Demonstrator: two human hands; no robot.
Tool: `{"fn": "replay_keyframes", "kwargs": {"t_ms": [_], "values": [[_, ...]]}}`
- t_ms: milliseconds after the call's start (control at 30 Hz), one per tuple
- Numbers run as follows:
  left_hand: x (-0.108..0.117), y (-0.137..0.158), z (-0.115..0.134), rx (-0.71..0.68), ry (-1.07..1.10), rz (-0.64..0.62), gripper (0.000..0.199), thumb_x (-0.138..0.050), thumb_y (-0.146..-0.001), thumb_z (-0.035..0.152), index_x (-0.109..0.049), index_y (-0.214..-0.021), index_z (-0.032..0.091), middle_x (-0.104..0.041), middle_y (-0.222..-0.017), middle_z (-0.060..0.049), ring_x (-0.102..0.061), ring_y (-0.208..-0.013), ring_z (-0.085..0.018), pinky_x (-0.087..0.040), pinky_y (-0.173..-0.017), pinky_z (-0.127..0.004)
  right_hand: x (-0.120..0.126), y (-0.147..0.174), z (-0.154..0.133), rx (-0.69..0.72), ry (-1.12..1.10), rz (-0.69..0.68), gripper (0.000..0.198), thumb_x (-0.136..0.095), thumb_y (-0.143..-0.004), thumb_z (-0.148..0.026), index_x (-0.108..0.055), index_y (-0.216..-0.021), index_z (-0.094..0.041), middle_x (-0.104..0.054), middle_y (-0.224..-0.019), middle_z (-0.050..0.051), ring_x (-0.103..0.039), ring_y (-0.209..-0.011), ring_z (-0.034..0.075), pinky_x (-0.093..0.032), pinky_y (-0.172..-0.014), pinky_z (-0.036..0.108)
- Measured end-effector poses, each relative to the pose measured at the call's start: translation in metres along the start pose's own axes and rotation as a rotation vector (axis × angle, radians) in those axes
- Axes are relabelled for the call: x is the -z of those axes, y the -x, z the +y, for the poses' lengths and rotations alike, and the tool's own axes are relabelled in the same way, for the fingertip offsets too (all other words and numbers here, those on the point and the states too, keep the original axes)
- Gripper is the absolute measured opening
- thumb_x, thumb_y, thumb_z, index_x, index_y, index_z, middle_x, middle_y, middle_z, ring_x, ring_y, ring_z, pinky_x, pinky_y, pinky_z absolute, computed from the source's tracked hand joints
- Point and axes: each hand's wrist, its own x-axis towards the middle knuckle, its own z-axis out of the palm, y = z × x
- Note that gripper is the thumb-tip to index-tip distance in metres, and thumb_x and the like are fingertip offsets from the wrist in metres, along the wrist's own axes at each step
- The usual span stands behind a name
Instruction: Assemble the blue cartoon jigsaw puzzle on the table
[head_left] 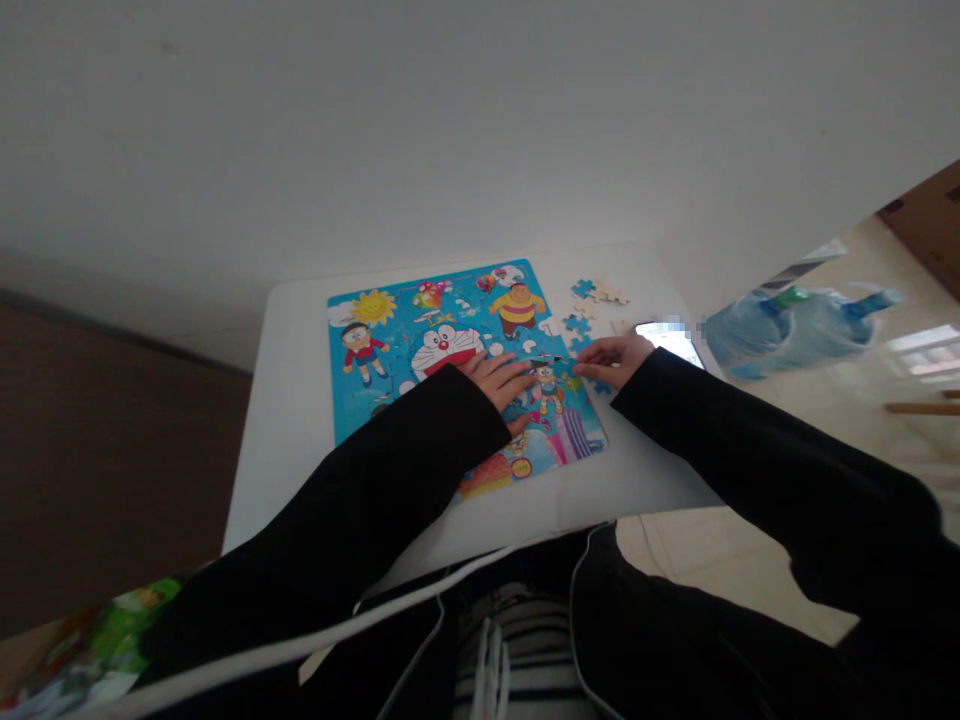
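Note:
A blue cartoon jigsaw puzzle [405,310] lies on a white table, much of its picture filled in. Flat on its middle rests my left hand [499,380], fingers spread, covering part of the picture. My right hand [611,358] is at the puzzle's right edge, thumb and fingertips pinched on what looks like a puzzle piece seen nearly edge-on; the fingers hide most of it. Loose puzzle pieces [579,325], some blue side up and some plain side up, lie beside the board, just beyond my right hand.
A phone with a lit screen [670,343] lies right of my right hand on the white table [292,350]. A pale wall [450,130] rises behind it. Large water bottles [802,325] stand on the floor to the right. A white cable [322,640] crosses in front of me.

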Motion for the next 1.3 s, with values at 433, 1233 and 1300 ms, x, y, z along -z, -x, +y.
{"fn": "replay_keyframes", "kwargs": {"t_ms": [433,1233,1300], "values": [[0.001,0.000,0.001,-0.011,0.018,0.020,0.047,-0.047,-0.078,0.042,-0.053,-0.118,0.019,-0.055,-0.123,-0.009,-0.044,-0.119,-0.027,-0.026,-0.102,-0.050,-0.002,-0.006,-0.006,-0.161,-0.047,-0.012,0.015,-0.070,-0.059,-0.031,-0.067,-0.065,-0.019,-0.061,-0.051,-0.001,-0.050,-0.042,0.008,-0.044,-0.043,0.023],[-0.001,0.001,-0.002,-0.048,0.021,0.008,0.050,-0.050,-0.079,0.041,-0.049,-0.124,0.019,-0.051,-0.128,-0.008,-0.043,-0.120,-0.028,-0.027,-0.102,-0.050,-0.003,-0.008,-0.003,-0.025,-0.034,0.006,0.018,-0.066,-0.062,-0.030,-0.064,-0.074,-0.018,-0.063,-0.056,0.001,-0.057,-0.050,0.011,-0.048,-0.051,0.025],[-0.001,0.002,-0.001,-0.043,0.020,0.014,0.050,-0.050,-0.079,0.041,-0.049,-0.124,0.019,-0.052,-0.127,-0.008,-0.043,-0.119,-0.028,-0.027,-0.102,-0.050,0.003,-0.008,-0.003,-0.019,0.001,0.027,0.016,-0.066,-0.063,-0.029,-0.064,-0.073,-0.017,-0.065,-0.060,0.002,-0.058,-0.053,0.012,-0.050,-0.054,0.025]]}}
